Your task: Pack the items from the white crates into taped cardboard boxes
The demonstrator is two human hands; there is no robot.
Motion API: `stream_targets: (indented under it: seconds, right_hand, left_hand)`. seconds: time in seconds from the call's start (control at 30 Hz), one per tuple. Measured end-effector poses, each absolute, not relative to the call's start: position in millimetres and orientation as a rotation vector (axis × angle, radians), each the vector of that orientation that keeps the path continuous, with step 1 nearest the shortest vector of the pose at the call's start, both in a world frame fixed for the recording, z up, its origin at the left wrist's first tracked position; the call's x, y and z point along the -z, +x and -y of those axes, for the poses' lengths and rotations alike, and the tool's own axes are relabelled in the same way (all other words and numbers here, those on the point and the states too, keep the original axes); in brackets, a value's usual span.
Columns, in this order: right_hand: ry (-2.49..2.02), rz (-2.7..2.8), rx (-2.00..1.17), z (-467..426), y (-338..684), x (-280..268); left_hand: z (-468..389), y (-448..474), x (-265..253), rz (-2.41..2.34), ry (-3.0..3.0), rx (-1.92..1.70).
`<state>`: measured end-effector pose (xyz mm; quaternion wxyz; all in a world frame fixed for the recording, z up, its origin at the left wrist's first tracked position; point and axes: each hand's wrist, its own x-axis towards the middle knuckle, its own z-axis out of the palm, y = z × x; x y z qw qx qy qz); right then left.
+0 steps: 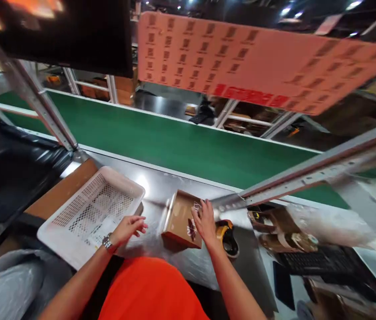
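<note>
Right grip (205,221) flat on brown box (183,218); left grip (128,227) seemingly open, empty.

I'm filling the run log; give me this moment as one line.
right hand: resting on brown box | left hand: open, beside white basket | green belt: behind

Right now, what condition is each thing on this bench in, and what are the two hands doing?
Brown box: on the metal bench, tilted.
Right hand: fingers spread, resting on the brown box.
Left hand: open, holding nothing, beside the white basket.
White basket: upright, a paper sheet inside.
Green conveyor belt: bare.
Tape dispenser: lying beside the box, unheld.
Keyboard: flat, untouched.
</note>
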<state>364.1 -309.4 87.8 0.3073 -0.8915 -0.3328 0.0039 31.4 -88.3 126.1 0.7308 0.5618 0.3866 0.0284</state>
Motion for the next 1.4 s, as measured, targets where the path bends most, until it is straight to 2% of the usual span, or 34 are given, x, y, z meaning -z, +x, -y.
stream_targets:
  seconds: [0.1, 0.2, 0.43, 0.8, 0.9, 1.03, 1.2, 1.3, 1.4]
  right_hand:
    - [-2.572, 1.005, -0.12, 295, 314, -61]
    - [-2.757, 1.088, -0.172, 285, 290, -51]
    - [-2.83, 1.186, -0.188, 283, 301, -48]
    - [-2.342, 1.535, -0.393, 283, 263, -41]
    - [-2.197, 1.355, -0.517, 281, 231, -53]
    - [-1.929, 0.965, -0.637, 254, 188, -98]
    - [-1.78, 1.21, -0.56, 229, 175, -162]
    - [-1.843, 1.069, -0.683, 245, 184, -175]
    - [-1.773, 0.671, -0.876, 266, 192, -167]
  left_hand:
    - [16, -34, -129, -1.211, 1.883, -0.023]
    - [-25, -85, -120, -1.437, 1.993, 0.193]
    - [-2, -93, -83, -1.456, 2.075, 0.365]
    - [-32, -100, -77, -1.292, 2.098, 0.554]
    - [-46, -97, -78, -1.134, 2.083, 0.486]
    - [-34, -60, -109, -0.839, 2.05, 0.126]
    - [19, 11, -166, -0.42, 2.038, 0.149]
    - [38, 39, -176, -0.403, 1.861, 0.116]
    - [48, 55, -172, -0.529, 1.501, 0.001]
